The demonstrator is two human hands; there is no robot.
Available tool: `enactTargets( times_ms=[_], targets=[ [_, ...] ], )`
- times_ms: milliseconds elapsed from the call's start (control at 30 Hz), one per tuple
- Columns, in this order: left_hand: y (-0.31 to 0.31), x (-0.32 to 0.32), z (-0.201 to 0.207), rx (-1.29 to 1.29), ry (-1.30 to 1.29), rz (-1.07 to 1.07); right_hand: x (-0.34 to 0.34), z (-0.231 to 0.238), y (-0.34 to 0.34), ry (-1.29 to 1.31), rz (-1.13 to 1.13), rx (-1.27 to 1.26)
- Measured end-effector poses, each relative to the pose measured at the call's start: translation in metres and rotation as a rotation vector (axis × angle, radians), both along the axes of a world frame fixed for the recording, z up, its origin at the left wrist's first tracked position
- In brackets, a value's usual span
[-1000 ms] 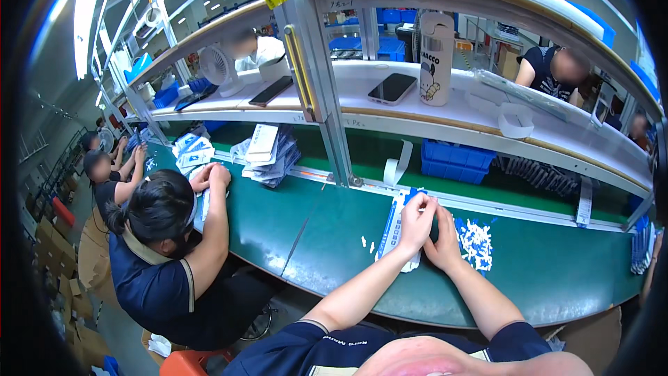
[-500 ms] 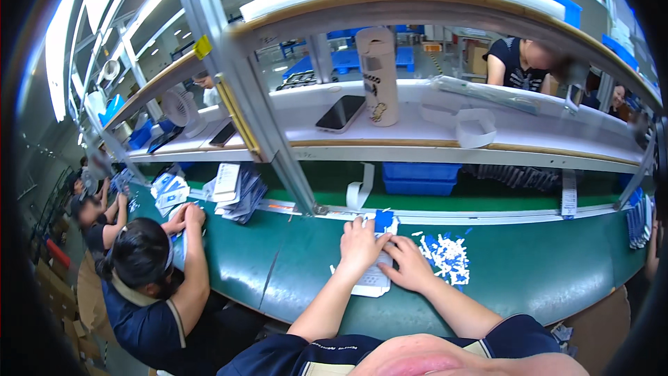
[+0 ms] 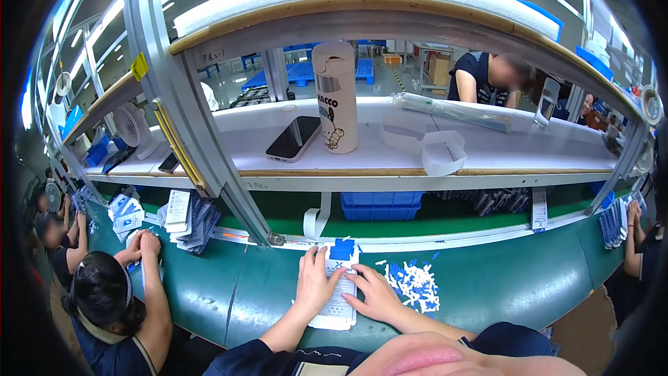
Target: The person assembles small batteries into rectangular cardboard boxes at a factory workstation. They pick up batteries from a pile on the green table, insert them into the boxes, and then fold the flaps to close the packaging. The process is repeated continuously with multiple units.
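A left hand and a right hand, both with fingers loosely spread, rest on white printed cards at a green desk, just left of scattered white-and-blue scraps. Behind, a blue plastic bin sits beneath a shelf bearing a tumbler.

I saw white printed cards lying flat on the green bench, long sides running away from the near edge. Printed face was up, blue patch at the far end. Middle was partly covered; edges looked layered, count I couldn't tell.
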State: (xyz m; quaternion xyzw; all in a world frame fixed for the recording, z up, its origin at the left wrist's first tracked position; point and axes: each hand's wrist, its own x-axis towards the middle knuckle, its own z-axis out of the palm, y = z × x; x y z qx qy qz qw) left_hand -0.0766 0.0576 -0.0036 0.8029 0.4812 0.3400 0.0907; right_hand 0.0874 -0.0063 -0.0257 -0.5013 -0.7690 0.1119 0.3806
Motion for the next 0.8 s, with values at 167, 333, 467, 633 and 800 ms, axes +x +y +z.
enactTargets(
  times_ms=[167, 333, 467, 633, 800],
  targets=[
    [0.000, -0.003, 0.000, -0.010, -0.050, 0.000, 0.001, 0.002, -0.002, -0.003, 0.002, -0.022],
    [-0.004, -0.001, 0.010, 0.016, 0.027, 0.008, 0.002, 0.003, -0.002, 0.040, 0.001, -0.045],
    [-0.006, -0.002, 0.004, 0.021, 0.059, 0.001, 0.003, 0.003, -0.002, 0.055, 0.006, -0.074],
    [-0.006, 0.000, 0.004, 0.020, 0.060, -0.003, 0.003, 0.006, -0.002, 0.061, 0.004, -0.089],
    [-0.005, 0.001, 0.003, -0.016, 0.054, -0.015, 0.005, 0.004, -0.001, 0.059, 0.005, -0.081]
  ],
)
